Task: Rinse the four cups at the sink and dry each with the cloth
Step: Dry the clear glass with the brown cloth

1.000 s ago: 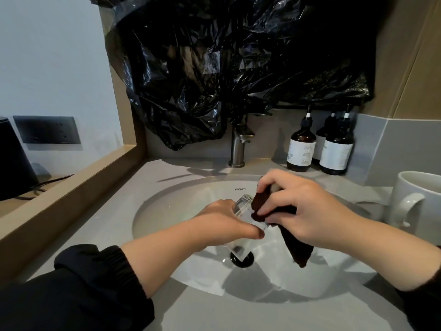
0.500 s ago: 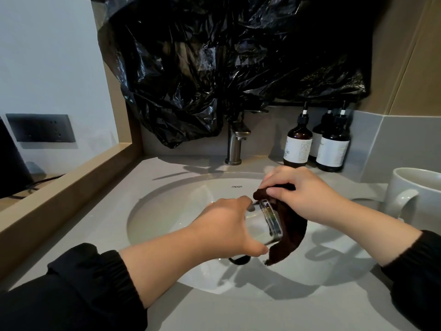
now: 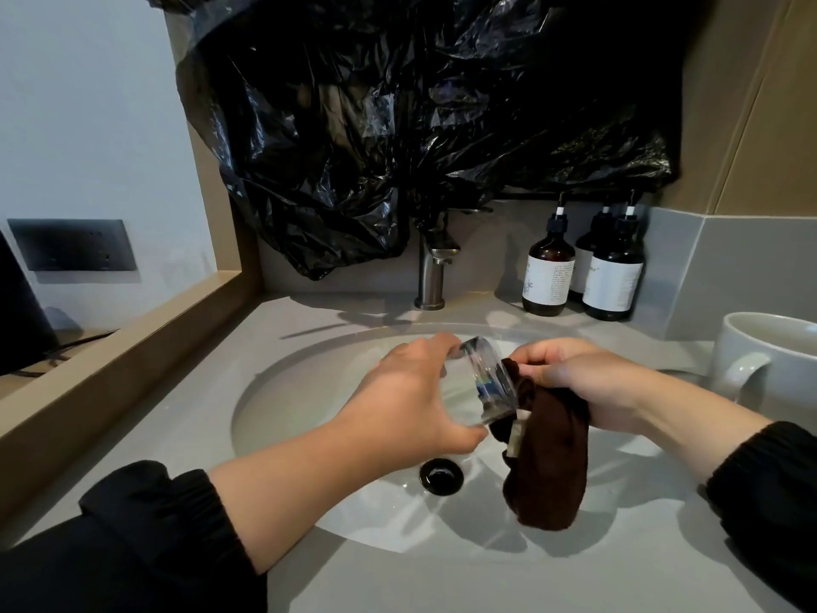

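Fingers of the left hand point(image 3: 411, 400) curl round a clear glass cup point(image 3: 486, 382), held on its side above the white sink basin point(image 3: 305, 391) with its right-hand end against a dark brown cloth point(image 3: 552, 462); what the cup holds cannot be told. The right hand point(image 3: 583, 378) has its fingers pinched on the cloth's bunched top, and the rest hangs over the basin just right of the black drain point(image 3: 442, 476). On the grey worktop point(image 3: 185, 418) a white mug point(image 3: 769, 365) stands at the right, its inside mostly hidden, and three dark pump bottles point(image 3: 548, 276) stand at the back beside the tap point(image 3: 431, 276).
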Motion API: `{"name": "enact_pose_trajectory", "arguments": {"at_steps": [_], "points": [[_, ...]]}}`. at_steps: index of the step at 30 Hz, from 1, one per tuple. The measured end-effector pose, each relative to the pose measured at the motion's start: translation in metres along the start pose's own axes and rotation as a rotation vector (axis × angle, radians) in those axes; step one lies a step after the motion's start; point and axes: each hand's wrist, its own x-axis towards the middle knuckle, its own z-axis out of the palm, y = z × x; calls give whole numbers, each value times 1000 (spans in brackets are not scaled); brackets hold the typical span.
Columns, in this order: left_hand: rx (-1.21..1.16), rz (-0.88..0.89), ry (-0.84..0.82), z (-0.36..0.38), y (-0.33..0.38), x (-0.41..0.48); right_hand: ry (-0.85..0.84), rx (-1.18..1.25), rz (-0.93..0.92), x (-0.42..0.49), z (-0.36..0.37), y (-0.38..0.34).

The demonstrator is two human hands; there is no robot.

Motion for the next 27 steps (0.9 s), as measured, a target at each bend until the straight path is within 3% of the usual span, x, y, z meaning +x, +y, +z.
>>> {"name": "enact_pose_trajectory", "arguments": {"at_steps": [5,10,12,16,19,21,24,27], "points": [[-47,-184,32,-6,-7,7,-85,-53,1,-8,12,-1],[-179,-440,-28,-6,-13,12,319,-498,-488,-16,26,-18],[-231,-473,-87,-3,-14,13,318,-594,-642,-21,30,-17],[-614,-486,-214,-2,-14,10,280,-861,-791,-17,29,-4],[-801,-461,-292,-7,-15,8,361,-819,-723,-11,20,-4],[-713,-387,-252,-7,-11,6,442,-775,-673,-10,17,-6],[-367,-223,-105,-4,-6,5,566,-638,-633,-12,13,-15],[-237,-120,-81,-2,-6,2,523,-456,-603,-19,17,-23]]}}
